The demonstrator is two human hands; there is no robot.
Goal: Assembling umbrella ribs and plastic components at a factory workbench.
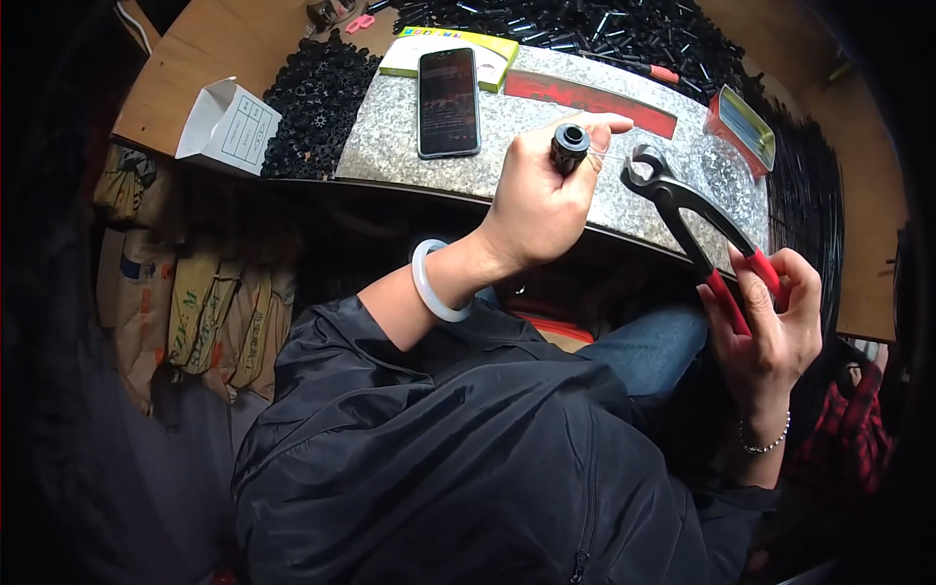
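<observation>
The granite-topped worktop [409, 136] is seen across the upper middle of the view, with the other things lying on it or held over its near edge. At about 10 o'clock on it a dark smartphone [448, 101] lies flat, and heaps of small black plastic parts [317, 97] are piled beside the slab at 9 o'clock and behind it at 12 o'clock.

The pincers [687, 210] are held at about 3 o'clock from the view's centre, their rounded steel head pointing up toward 11 o'clock and lying just beside the small part. They are judged heavy, stiff and hard, with red sleeves that give a sure hold; the low end of the handles is judged the right place to grip them for leverage. The right hand [770, 336] is wrapped around the 2 red handles, its fingers curled loosely, and the tool's head looks nearly closed.

The small black cylindrical part [569, 146] is held upright just above the worktop's near edge, at about 1 o'clock. It is judged light, rigid and rather smooth, best pinched around its side. The left hand [541, 200] is closed on it, the fingers folded tight about its lower half, only its ringed top showing. A thin wire seems to run from it toward the pincers, though that is hard to tell.
</observation>
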